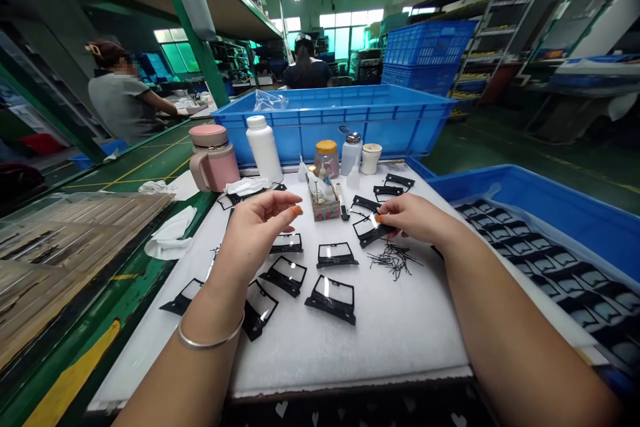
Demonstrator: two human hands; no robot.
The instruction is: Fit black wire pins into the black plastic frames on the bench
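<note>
My left hand is raised above the white foam pad, thumb and fingers curled toward a pinch; whether they hold anything I cannot make out. My right hand rests on the pad with its fingers closed on a black framed part. Just below it lies a pile of thin black wire pieces. Several more black framed parts lie scattered over the pad between and below my hands. A small floral box of tools stands behind them.
A pink mug, white bottle, jars and dispensers line the pad's far edge before a big blue crate. A blue tray of black parts sits right. Clear trays lie left. Two people work farther back.
</note>
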